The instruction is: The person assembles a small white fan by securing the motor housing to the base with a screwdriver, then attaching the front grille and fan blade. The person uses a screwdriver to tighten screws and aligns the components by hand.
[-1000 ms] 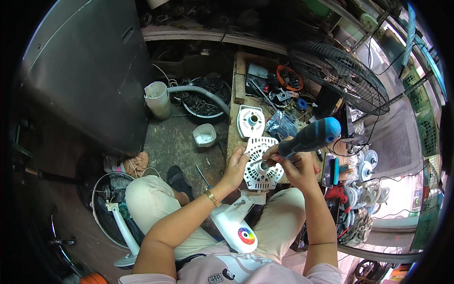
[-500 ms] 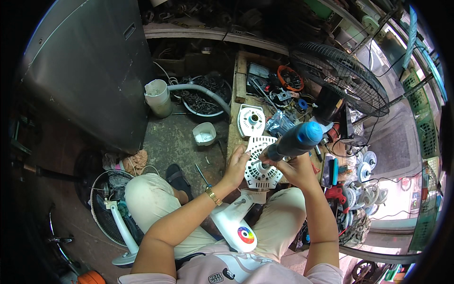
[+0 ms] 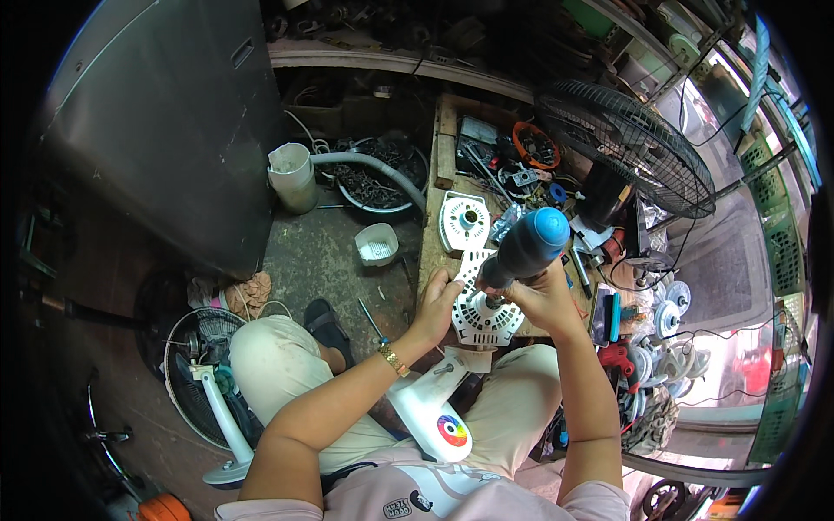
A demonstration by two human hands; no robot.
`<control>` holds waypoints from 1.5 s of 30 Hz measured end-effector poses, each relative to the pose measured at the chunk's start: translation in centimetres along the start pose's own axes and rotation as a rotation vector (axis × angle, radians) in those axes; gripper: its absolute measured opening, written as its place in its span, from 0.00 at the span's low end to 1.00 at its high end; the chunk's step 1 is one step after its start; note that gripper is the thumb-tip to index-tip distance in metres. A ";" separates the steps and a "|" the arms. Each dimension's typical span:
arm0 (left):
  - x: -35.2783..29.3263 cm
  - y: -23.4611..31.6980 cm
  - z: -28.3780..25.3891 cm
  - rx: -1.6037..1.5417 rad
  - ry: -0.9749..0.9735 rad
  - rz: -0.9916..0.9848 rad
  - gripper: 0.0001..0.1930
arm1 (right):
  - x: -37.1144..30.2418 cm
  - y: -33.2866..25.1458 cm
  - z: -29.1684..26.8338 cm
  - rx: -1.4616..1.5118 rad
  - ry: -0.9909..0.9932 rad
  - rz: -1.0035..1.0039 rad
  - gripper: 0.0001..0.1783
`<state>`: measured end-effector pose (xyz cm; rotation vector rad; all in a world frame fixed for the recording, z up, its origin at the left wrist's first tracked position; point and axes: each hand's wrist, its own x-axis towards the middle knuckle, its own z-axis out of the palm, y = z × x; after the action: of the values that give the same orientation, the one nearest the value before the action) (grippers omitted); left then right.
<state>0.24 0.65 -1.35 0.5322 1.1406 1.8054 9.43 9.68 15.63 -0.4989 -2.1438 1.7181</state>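
Between my knees stands a white fan body point(image 3: 432, 408) with a rainbow-coloured disc on it. At its top is a white slotted fan motor cover point(image 3: 491, 326). My left hand point(image 3: 437, 300), with a gold watch on the wrist, is closed on the cover's left edge. In my right hand point(image 3: 543, 300) is a big screwdriver point(image 3: 527, 247) with a blue and black handle, its butt pointing up toward me. The handle hides part of the cover, and the tip is hard to make out against the cover's middle.
Past the cover, a second white motor cover point(image 3: 464, 220) lies on the wooden bench point(image 3: 437, 260). An orange bowl point(image 3: 535, 145) of small parts and a black fan point(image 3: 625, 143) stand behind. A white plastic cup point(image 3: 376, 245) sits on the floor. Left is another fan point(image 3: 205, 373).
The screwdriver's handle has swung left and slightly away, covering more of the motor cover's upper part. My right hand has shifted a little left with it; my left hand stays at the cover's edge.
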 end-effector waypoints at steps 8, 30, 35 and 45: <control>-0.5 1.4 0.5 -0.079 0.015 0.004 0.10 | 0.2 0.7 -0.7 0.078 -0.088 0.033 0.10; -2.0 1.4 1.7 0.121 0.038 0.194 0.21 | -0.7 1.9 -0.6 -0.127 0.124 -0.013 0.12; -1.8 0.8 0.6 0.280 0.019 0.222 0.22 | -0.1 -0.3 -1.3 -0.056 -0.066 -0.056 0.10; -1.7 0.4 1.3 0.111 0.048 0.186 0.19 | -0.7 1.8 -1.3 -0.132 0.073 -0.064 0.14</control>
<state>1.86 -0.28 -0.20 0.6827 1.2645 1.9298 10.79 10.79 14.14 -0.5143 -2.2061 1.5087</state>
